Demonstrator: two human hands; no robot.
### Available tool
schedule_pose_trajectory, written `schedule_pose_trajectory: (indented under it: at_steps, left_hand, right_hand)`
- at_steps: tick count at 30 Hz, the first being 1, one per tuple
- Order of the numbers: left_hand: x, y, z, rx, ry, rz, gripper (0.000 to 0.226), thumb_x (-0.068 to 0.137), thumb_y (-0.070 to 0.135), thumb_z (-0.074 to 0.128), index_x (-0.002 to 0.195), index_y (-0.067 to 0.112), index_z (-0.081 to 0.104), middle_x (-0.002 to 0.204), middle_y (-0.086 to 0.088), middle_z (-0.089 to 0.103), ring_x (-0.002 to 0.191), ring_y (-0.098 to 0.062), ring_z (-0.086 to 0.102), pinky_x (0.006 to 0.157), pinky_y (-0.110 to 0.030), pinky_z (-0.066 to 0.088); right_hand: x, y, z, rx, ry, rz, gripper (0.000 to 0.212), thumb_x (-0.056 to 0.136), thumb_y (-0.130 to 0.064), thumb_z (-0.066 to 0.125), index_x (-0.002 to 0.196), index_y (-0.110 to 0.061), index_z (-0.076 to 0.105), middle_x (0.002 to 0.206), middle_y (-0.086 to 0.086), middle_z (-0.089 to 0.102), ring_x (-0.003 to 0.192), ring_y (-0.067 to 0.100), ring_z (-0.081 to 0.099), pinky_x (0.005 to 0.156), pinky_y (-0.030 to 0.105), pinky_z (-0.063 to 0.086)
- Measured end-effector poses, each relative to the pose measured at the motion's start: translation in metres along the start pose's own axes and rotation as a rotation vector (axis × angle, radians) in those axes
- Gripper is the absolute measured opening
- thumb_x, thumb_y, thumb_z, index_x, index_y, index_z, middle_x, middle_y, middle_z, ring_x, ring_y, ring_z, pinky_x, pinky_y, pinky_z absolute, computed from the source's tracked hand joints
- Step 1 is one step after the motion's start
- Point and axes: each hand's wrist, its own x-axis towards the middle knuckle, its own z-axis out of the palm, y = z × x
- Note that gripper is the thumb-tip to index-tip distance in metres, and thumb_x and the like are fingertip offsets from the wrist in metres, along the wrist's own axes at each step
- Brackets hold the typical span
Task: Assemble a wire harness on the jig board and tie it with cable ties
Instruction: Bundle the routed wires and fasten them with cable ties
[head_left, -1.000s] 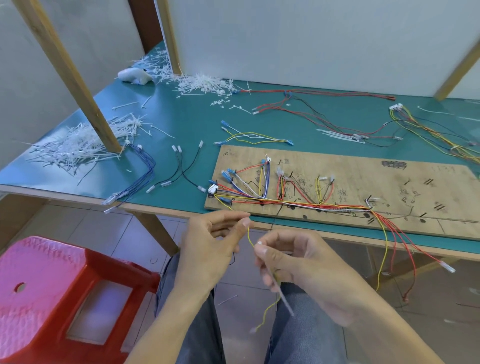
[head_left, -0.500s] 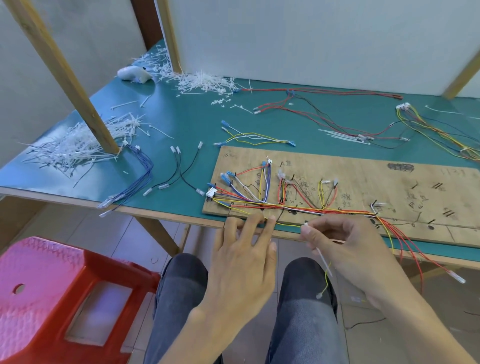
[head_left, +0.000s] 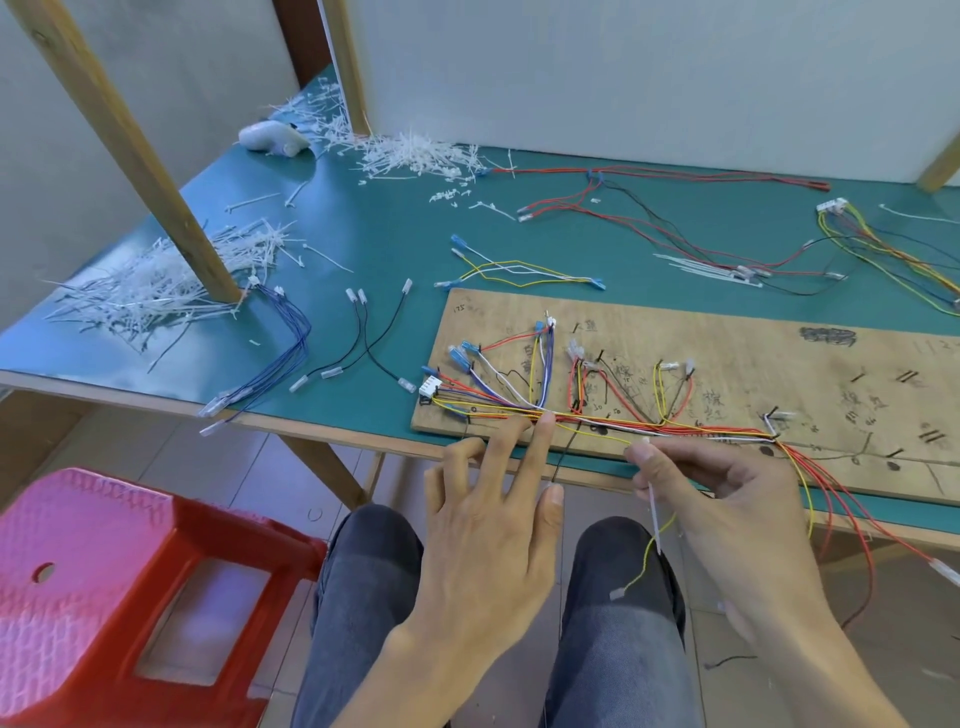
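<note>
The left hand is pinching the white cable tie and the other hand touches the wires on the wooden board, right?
No, the hands are swapped. The head view shows the right hand pinching the white cable tie, and the left hand touches the wires on the wooden board.

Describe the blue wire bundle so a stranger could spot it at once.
Find the slanted wooden post on the green table's left side. From its foot the blue wire bundle curves to the near edge, between the white tie pile and the black wires. It alone is all blue.
</note>
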Motion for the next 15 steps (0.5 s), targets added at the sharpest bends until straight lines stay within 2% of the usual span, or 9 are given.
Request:
schedule_pose_trajectory:
  at_steps: [4,8,12,15]
  left_hand:
    - [0.0018,-0.0004,-0.0007,-0.032,0.021,-0.010,0.057,0.110,0.047,0.033,0.164,0.034,0.025,0.161,0.017,0.029,0.128,-0.019,0.036,0.102,-0.033,0.028]
    - [0.0032,0.0006,0.0012,0.008,-0.006,-0.027,0.053,0.110,0.048,0.032,0.161,0.037,0.031,0.157,0.016,0.034,0.128,-0.017,0.036,0.099,-0.032,0.026]
    - [0.0046,0.0015,0.0055,0.055,-0.047,-0.035,0.051,0.109,0.050,0.030,0.156,0.035,0.043,0.155,0.013,0.037,0.129,-0.018,0.037,0.098,-0.034,0.027]
    - [0.0053,0.0010,0.0079,0.064,-0.058,-0.032,0.053,0.110,0.052,0.027,0.158,0.036,0.040,0.155,0.014,0.037,0.129,-0.017,0.037,0.096,-0.033,0.028]
  right_hand:
    - [-0.0015,0.0015,0.0016,0.048,-0.003,-0.019,0.018,0.084,-0.042,0.082,0.096,-0.029,0.084,0.082,0.003,0.080,0.078,0.017,0.076,0.078,0.024,0.059]
    - [-0.0017,0.0043,0.0008,-0.019,0.000,-0.021,0.013,0.085,-0.041,0.083,0.095,-0.033,0.084,0.086,-0.004,0.081,0.083,0.014,0.077,0.077,0.016,0.057]
    - [-0.0039,0.0089,-0.0003,-0.171,0.057,-0.039,0.005,0.086,-0.038,0.083,0.089,-0.042,0.082,0.087,-0.017,0.079,0.081,0.003,0.075,0.063,0.013,0.056]
    - [-0.0035,0.0100,0.0001,-0.268,0.113,-0.098,0.007,0.087,-0.034,0.083,0.083,-0.039,0.082,0.088,-0.026,0.077,0.087,-0.003,0.072,0.075,0.009,0.052]
